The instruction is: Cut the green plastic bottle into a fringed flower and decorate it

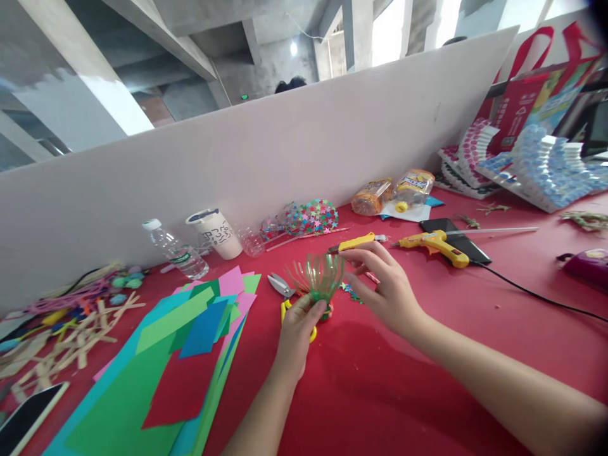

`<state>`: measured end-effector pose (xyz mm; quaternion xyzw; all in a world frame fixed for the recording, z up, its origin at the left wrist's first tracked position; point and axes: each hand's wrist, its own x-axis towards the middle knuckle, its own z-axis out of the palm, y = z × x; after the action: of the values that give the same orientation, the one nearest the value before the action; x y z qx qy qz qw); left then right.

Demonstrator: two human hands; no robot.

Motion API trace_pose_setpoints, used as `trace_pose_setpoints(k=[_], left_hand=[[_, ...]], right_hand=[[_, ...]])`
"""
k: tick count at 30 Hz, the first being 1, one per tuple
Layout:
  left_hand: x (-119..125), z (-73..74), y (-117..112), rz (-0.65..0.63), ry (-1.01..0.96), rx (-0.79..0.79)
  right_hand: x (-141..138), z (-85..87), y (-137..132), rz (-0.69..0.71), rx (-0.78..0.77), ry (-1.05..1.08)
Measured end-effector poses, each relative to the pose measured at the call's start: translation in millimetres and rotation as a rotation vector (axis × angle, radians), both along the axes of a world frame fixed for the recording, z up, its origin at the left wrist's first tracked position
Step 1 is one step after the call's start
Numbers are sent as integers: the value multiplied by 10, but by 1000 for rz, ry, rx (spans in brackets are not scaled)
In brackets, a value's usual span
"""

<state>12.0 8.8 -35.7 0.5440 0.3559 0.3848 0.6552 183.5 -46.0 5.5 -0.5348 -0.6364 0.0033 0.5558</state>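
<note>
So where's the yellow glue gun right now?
In the head view, the yellow glue gun lies on the red table, right of the person's right hand, overlapping the black phone.

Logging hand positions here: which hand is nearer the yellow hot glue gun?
Right. The right hand is left of the yellow hot glue gun, not touching it; the left hand is farther left, holding the fringed green plastic piece.

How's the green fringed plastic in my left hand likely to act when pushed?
The green fringed plastic would probably bend at its strips, which look thin and splayed. It's likely stiffer near your left hand, where the strips join. Being thin, see-through plastic, it's probably light.
</note>
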Motion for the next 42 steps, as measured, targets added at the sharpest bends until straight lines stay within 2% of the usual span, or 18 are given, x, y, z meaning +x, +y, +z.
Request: trace_pose_setpoints(k=[16, 20, 26, 32, 42], left_hand=[[-11, -23, 20, -42, -7, -1], [-7, -25, 15, -24, -4, 16], [6, 3, -5, -14, -23, 11], [29, 45, -44, -28, -9, 7], [31, 45, -97, -16, -70, -50]], right_hand=[[-23, 42, 5, 21, 28, -42], [-45, 33, -28, 108, 35, -47], [-127, -100, -4, 214, -32, -101], [-177, -200, 35, 168, -15, -143], [-195, -213, -28, 118, 73, -297]])
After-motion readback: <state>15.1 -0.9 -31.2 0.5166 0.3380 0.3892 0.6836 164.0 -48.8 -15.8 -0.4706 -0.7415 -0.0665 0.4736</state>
